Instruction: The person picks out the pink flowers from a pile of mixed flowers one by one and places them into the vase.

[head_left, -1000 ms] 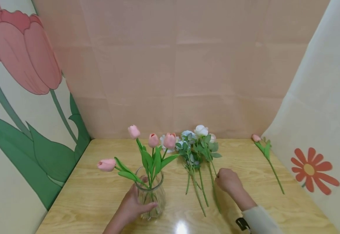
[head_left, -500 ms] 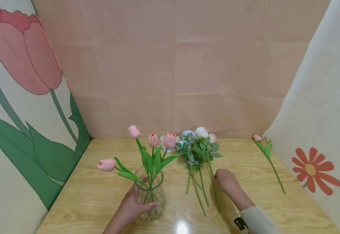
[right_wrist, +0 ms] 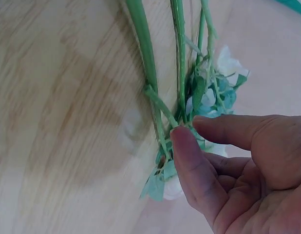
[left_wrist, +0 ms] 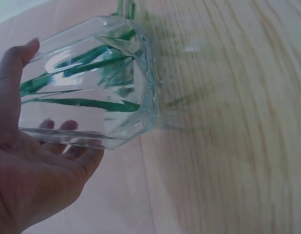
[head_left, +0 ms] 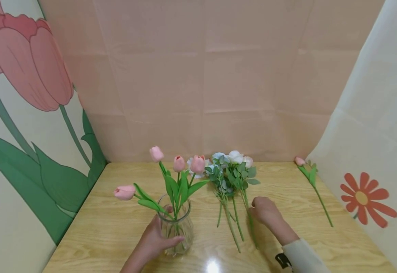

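Observation:
My left hand [head_left: 159,237] grips the clear glass vase [head_left: 185,242], thumb on the near side and fingers round the far side. Several pink tulips [head_left: 179,163] with green leaves stand in it, one leaning out to the left. In the left wrist view, stems show through the vase [left_wrist: 92,78]. My right hand [head_left: 266,212] is at the right of the loose flowers, low over the table. In the right wrist view, its thumb and index finger pinch a thin green rose stem [right_wrist: 160,105]. A white rose [head_left: 235,156] and a pale pink rose [head_left: 248,162] lie beyond.
Blue flowers [head_left: 220,158] with long stems lie between the vase and my right hand. A single pink tulip [head_left: 311,178] lies at the table's right side. Printed cloths hang left and right, and a plain backdrop [head_left: 198,94] closes the wooden table's [head_left: 123,227] back edge.
The white rose head has sunk slightly toward the table, and its stem has settled beside the others. My right hand has shifted only a little; my left hand and the vase stay put.

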Available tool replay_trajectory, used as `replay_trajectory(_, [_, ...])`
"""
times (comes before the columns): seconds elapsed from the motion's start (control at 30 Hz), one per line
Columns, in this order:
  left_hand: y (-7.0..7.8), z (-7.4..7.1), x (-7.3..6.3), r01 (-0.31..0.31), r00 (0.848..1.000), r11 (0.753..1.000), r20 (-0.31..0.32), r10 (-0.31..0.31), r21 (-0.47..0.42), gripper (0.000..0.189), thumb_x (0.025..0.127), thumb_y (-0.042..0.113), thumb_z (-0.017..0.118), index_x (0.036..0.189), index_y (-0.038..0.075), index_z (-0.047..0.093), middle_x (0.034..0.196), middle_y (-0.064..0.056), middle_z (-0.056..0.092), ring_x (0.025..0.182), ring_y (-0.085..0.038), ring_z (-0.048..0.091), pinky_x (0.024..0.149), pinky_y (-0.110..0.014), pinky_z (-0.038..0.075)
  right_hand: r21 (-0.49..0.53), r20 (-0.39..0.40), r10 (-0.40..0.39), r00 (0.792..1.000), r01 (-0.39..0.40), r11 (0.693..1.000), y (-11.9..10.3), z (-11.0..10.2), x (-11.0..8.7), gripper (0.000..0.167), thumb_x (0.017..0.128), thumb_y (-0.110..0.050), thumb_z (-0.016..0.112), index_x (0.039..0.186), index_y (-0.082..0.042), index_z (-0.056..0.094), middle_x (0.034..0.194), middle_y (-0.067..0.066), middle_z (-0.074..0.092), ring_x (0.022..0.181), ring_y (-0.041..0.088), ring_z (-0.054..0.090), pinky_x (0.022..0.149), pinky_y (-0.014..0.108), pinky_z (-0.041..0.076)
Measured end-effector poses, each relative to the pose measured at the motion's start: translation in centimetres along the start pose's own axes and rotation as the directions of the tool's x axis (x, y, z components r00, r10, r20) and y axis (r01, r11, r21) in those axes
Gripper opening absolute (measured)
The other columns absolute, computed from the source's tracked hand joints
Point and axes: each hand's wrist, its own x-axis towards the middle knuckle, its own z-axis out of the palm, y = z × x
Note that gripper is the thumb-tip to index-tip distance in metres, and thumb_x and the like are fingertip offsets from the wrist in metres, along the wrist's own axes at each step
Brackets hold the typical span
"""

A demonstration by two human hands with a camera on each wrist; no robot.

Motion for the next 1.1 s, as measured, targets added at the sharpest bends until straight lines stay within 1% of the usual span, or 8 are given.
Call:
replay_trajectory(0.1, [0.0, -0.1, 0.0, -0.016, 1.0, 1.0, -0.001, 0.016, 0.001, 0.099, 0.067, 0.046, 0.092, 0.148, 0.021, 0.042, 0.153, -0.015, 0.047, 0.137, -0.048, 0.044, 0.107, -0.068, 0.038, -0.016, 0.001, 0.005, 1.0, -0.005, 1.0, 0.4, -0.3, 0.1, 0.027, 0.093, -0.017, 0.068, 0.103, 0.008, 0.071, 0.104, 0.026, 0.071, 0.096, 0.044, 0.067, 0.084, 0.055, 0.056])
replay_trajectory(0.2, [-0.1, -0.1, 0.0, -0.025, 1.0, 1.0, -0.002, 0.025, 0.01, 0.099, 0.068, 0.046, 0.092, 0.149, 0.02, 0.042, 0.153, -0.016, 0.048, 0.137, -0.048, 0.044, 0.107, -0.068, 0.038, -0.013, 0.023, 0.031, 0.999, -0.031, 0.999, 0.9, -0.7, 0.1, 0.031, 0.094, -0.019, 0.068, 0.108, 0.009, 0.069, 0.107, 0.028, 0.07, 0.097, 0.045, 0.067, 0.083, 0.055, 0.056])
replay_trajectory(0.4, [0.0, -0.1, 0.1, 0.0, 1.0, 1.0, -0.005, 0.0, 0.01, 0.105, 0.066, 0.047, 0.092, 0.152, 0.019, 0.038, 0.153, -0.017, 0.046, 0.138, -0.05, 0.042, 0.107, -0.071, 0.035, -0.008, 0.021, 0.065, 0.998, -0.065, 0.998, 2.1, -1.7, 0.2, 0.036, 0.095, -0.021, 0.066, 0.112, 0.011, 0.066, 0.111, 0.031, 0.068, 0.097, 0.046, 0.066, 0.081, 0.057, 0.055])
replay_trajectory(0.6, [0.1, -0.1, 0.1, 0.02, 1.0, 1.0, -0.002, -0.02, 0.02, 0.102, 0.066, 0.047, 0.092, 0.151, 0.023, 0.04, 0.153, -0.023, 0.045, 0.137, -0.052, 0.042, 0.106, -0.071, 0.036, -0.01, 0.02, 0.094, 0.995, -0.094, 0.996, 3.4, -2.2, 0.0, 0.042, 0.096, -0.025, 0.065, 0.118, 0.01, 0.063, 0.115, 0.031, 0.066, 0.098, 0.047, 0.065, 0.081, 0.058, 0.054])
replay_trajectory(0.7, [0.2, -0.1, 0.1, 0.02, 1.0, 1.0, -0.001, -0.02, 0.022, 0.102, 0.067, 0.047, 0.092, 0.15, 0.023, 0.04, 0.152, -0.023, 0.045, 0.137, -0.053, 0.042, 0.105, -0.072, 0.036, -0.014, 0.011, 0.1, 0.995, -0.099, 0.995, 4.0, -2.2, -0.1, 0.047, 0.095, -0.028, 0.065, 0.122, 0.01, 0.061, 0.118, 0.032, 0.065, 0.101, 0.049, 0.064, 0.082, 0.059, 0.053])
replay_trajectory(0.9, [0.1, -0.1, 0.0, -0.002, 1.0, 1.0, 0.009, 0.001, 0.015, 0.102, 0.068, 0.045, 0.092, 0.151, 0.021, 0.039, 0.153, -0.02, 0.046, 0.137, -0.052, 0.042, 0.105, -0.073, 0.035, -0.002, 0.007, 0.108, 0.994, -0.108, 0.994, 5.2, -2.3, -0.4, 0.057, 0.094, -0.033, 0.067, 0.125, 0.014, 0.057, 0.121, 0.036, 0.062, 0.105, 0.053, 0.061, 0.083, 0.061, 0.052])
replay_trajectory(1.03, [-0.1, -0.1, 0.1, 0.002, 1.0, 1.0, 0.015, -0.002, 0.003, 0.102, 0.068, 0.045, 0.093, 0.151, 0.02, 0.039, 0.153, -0.018, 0.046, 0.139, -0.051, 0.041, 0.107, -0.072, 0.034, 0.006, -0.002, 0.113, 0.994, -0.113, 0.994, 5.9, -2.5, -0.8, 0.06, 0.094, -0.033, 0.068, 0.127, 0.016, 0.055, 0.122, 0.038, 0.059, 0.108, 0.055, 0.058, 0.087, 0.062, 0.05])
replay_trajectory(1.1, [-0.1, -0.1, 0.1, 0.006, 1.0, 1.0, 0.017, -0.006, 0.0, 0.103, 0.068, 0.045, 0.093, 0.152, 0.02, 0.039, 0.154, -0.017, 0.046, 0.139, -0.05, 0.04, 0.107, -0.072, 0.034, 0.004, -0.008, 0.11, 0.994, -0.11, 0.994, 6.3, -2.5, -0.8, 0.061, 0.094, -0.033, 0.068, 0.126, 0.016, 0.054, 0.12, 0.038, 0.058, 0.108, 0.055, 0.058, 0.087, 0.062, 0.05])
